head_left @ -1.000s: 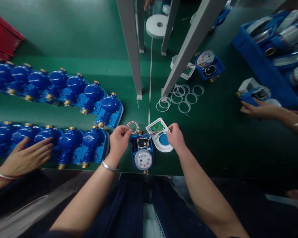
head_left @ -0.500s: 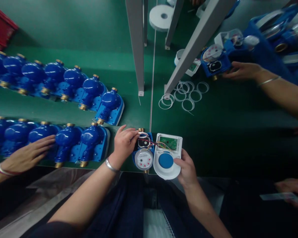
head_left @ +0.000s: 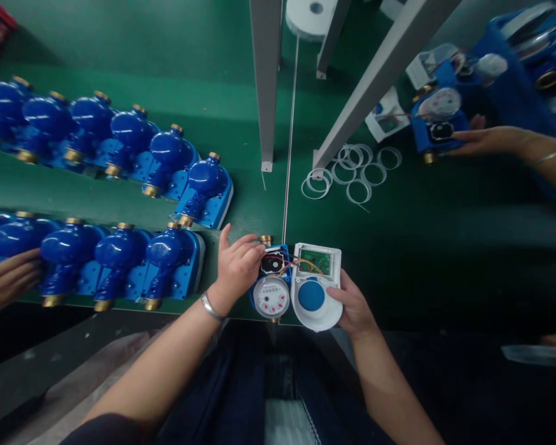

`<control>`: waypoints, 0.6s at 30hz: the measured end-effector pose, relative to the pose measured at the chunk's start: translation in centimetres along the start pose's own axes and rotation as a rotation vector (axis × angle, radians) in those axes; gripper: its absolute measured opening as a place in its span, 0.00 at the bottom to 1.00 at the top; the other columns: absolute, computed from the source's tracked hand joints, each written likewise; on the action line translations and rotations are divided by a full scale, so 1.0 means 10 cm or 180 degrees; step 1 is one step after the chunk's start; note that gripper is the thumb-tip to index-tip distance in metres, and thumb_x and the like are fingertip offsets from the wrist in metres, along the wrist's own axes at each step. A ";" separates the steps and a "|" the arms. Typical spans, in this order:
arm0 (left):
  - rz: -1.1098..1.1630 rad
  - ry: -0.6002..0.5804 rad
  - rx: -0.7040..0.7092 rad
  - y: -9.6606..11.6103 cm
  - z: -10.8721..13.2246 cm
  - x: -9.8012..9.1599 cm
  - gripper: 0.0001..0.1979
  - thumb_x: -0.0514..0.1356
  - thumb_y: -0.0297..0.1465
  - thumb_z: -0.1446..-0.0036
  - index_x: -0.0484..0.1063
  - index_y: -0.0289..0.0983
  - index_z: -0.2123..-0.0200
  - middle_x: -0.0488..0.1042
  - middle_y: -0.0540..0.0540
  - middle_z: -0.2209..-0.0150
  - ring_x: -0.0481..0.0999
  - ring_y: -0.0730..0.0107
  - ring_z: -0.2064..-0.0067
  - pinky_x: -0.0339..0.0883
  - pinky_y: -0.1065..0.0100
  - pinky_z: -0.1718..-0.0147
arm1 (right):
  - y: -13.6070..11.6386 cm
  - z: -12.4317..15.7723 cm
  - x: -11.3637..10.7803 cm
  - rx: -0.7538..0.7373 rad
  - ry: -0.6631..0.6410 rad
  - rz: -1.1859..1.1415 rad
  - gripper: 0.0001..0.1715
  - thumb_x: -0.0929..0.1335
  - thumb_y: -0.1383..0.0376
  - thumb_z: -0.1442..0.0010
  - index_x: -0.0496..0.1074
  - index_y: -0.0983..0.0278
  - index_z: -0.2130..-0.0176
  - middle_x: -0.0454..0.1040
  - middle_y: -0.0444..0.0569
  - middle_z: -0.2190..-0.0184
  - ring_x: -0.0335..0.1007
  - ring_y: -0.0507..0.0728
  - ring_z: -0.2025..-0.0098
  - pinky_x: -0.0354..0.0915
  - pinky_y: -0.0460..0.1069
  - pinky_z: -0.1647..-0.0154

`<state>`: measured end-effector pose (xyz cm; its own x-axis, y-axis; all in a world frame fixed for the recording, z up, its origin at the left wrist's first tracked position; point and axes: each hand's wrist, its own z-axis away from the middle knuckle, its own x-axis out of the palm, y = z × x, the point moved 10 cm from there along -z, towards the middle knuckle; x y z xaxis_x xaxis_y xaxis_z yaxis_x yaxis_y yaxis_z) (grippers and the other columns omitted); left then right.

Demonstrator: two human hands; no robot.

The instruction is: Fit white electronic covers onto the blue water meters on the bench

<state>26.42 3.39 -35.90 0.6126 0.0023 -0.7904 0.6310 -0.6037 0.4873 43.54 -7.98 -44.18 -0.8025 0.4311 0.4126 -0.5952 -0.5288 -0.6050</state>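
A blue water meter (head_left: 271, 295) with a white dial lies at the near edge of the green table (head_left: 204, 111). Beside it, joined by thin wires, sits a white cover (head_left: 315, 284) with a green circuit board and a blue round button. My left hand (head_left: 237, 266) rests on the meter's upper left side, fingertips pinched at the black module where a white ring sits. My right hand (head_left: 352, 306) grips the white cover by its lower right edge.
Two rows of blue meters (head_left: 120, 139) lie to the left; another person's hand (head_left: 4, 281) touches the near row. Several white rings (head_left: 352, 173) lie past grey frame posts (head_left: 266, 86). A further person's hand (head_left: 486, 141) holds a meter (head_left: 438, 127) at right, near a blue bin (head_left: 514, 93).
My left hand brought a ring from beyond the meter down onto its black module. My right hand slid from the cover's top to its lower right edge. The person at right moved a meter.
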 end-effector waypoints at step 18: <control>0.0420 0.0435 -0.0721 0.00 0.12 0.24 0.06 0.56 0.26 0.44 0.73 0.35 0.67 0.78 0.44 0.67 0.77 0.71 0.64 0.73 0.69 0.63 | 0.24 -0.36 -0.35 0.0084 -0.0139 -0.0221 0.44 0.60 0.33 0.58 0.72 0.55 0.52 0.65 0.54 0.46 0.64 0.66 0.46 0.63 0.59 0.55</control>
<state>27.26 2.43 -38.24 0.7450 0.0523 -0.6650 0.6225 -0.4125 0.6651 45.06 -8.11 -49.51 -0.7601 0.4352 0.4826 -0.6498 -0.5181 -0.5562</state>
